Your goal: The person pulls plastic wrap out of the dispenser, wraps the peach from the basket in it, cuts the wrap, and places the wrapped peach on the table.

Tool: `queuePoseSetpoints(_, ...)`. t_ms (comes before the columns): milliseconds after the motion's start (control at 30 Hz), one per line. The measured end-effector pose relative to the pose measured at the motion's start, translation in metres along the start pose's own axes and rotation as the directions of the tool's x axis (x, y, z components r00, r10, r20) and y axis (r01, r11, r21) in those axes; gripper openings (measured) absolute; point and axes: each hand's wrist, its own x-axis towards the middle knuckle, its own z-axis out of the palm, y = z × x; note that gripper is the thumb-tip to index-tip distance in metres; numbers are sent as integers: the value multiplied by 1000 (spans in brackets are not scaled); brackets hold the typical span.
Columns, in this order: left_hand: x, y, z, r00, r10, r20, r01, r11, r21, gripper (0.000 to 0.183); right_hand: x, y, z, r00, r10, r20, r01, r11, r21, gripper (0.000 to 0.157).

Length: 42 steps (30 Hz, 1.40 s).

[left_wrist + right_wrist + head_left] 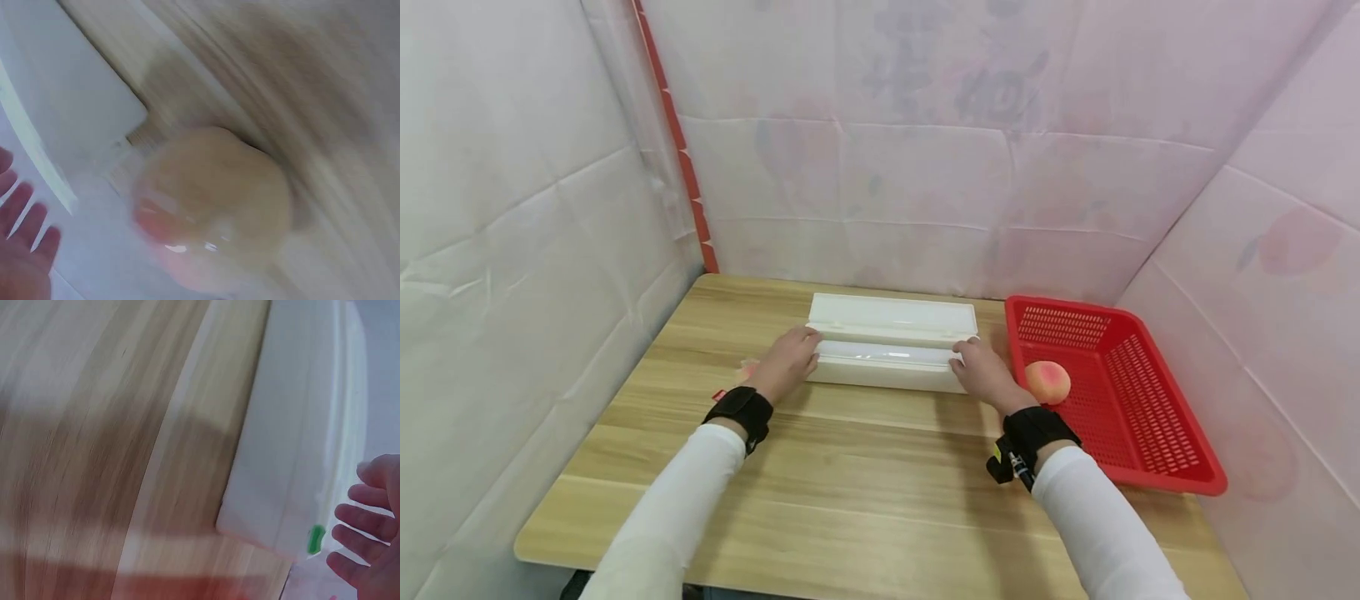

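Observation:
A long white box (887, 377), its lid (891, 312) raised toward the back, lies across the table. Glossy pale material, seemingly a roll of film (887, 353), shows inside it. My left hand (786, 364) is at the box's left end, and my right hand (988, 377) is at the right end. Both wrist views show extended, spread fingers; whether they touch the box is hard to tell. Close to the left wrist sits a peach (212, 206) with a shiny, film-like surface, mostly hidden by that hand in the head view. A green mark (316, 539) shows near the box's right end.
A red plastic basket (1165, 417) stands at the table's right, with another peach (1048, 382) inside by its left wall. Pale sheeting (865, 183) encloses the wooden table (865, 492) at the back and sides. A small red item (718, 395) lies beside my left wrist.

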Motion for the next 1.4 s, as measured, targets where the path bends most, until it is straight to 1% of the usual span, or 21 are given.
queuePoseSetpoints(67, 5, 4, 4, 998, 7, 63, -9, 1000, 26, 29, 1, 4, 2, 1000, 0, 28, 1, 1000, -30, 32)
queuePoseSetpoints(100, 6, 6, 6, 995, 1, 99, -5, 999, 39, 30, 1, 5, 3, 999, 2, 45, 0, 999, -40, 34)
queuePoseSetpoints(133, 8, 8, 7, 991, -12, 131, 5, 999, 49, 30, 2, 7, 4, 998, 8, 63, -6, 999, -43, 36)
queuePoseSetpoints(200, 11, 10, 9, 984, -43, 174, 32, 998, 62, 28, 2, 10, 6, 996, 10, 87, -6, 999, -46, 37)
queuePoseSetpoints(300, 16, 12, 11, 980, -72, 184, 64, 997, 50, 22, 2, 13, 10, 997, -8, 72, 12, 998, -56, 35)
queuePoseSetpoints(367, 18, 12, 10, 981, -77, 180, 72, 997, 35, 17, 1, 15, 12, 999, -31, 45, 34, 998, -55, 31)
queuePoseSetpoints(467, 20, 13, 8, 977, -88, 192, 84, 996, 28, 15, 0, 17, 16, 998, -66, 8, 67, 996, -55, 24)
queuePoseSetpoints(567, 21, 13, 6, 966, -121, 228, 121, 993, 14, 23, 0, 18, 18, 995, -96, -22, 94, 994, -50, 19)
queuePoseSetpoints(633, 22, 13, 7, 959, -139, 245, 141, 990, 10, 28, 0, 18, 19, 995, -92, -37, 91, 995, -32, 17)
queuePoseSetpoints(733, 24, 11, 8, 958, -152, 244, 153, 988, 12, 34, 2, 19, 20, 996, -75, -56, 76, 997, 7, 17)
queuePoseSetpoints(800, 25, 9, 11, 963, -149, 223, 148, 989, 24, 33, 2, 18, 21, 996, -56, -76, 59, 998, 38, 17)
queuePoseSetpoints(867, 26, 8, 14, 969, -143, 199, 139, 990, 36, 34, 2, 19, 22, 992, -47, -114, 54, 997, 60, 14)
queuePoseSetpoints(967, 28, 8, 18, 978, -129, 162, 122, 991, 54, 31, 1, 20, 22, 979, -70, -193, 82, 995, 54, 7)
queuePoseSetpoints(1033, 30, 9, 19, 983, -119, 139, 111, 992, 65, 30, 1, 21, 23, 969, -83, -232, 94, 995, 39, 5)
queuePoseSetpoints(1100, 31, 11, 20, 987, -110, 120, 102, 992, 72, 27, 3, 23, 25, 963, -94, -254, 95, 995, -7, 6)
queuePoseSetpoints(1167, 33, 12, 20, 988, -103, 113, 94, 992, 81, 25, 4, 26, 27, 962, -87, -260, 72, 995, -69, 5)
queuePoseSetpoints(1200, 33, 13, 20, 988, -101, 118, 92, 992, 85, 25, 5, 27, 29, 960, -89, -266, 59, 991, -118, 4)
queuePoseSetpoints(1300, 34, 15, 20, 984, -106, 141, 95, 992, 80, 24, 6, 25, 35, 954, -108, -280, 23, 957, -289, 5)
queuePoseSetpoints(1367, 33, 15, 19, 983, -112, 148, 101, 992, 82, 24, 5, 19, 36, 958, -81, -275, -11, 948, -317, 5)
queuePoseSetpoints(1400, 33, 15, 19, 982, -114, 149, 103, 992, 79, 23, 4, 15, 36, 960, -48, -275, -36, 956, -292, 5)
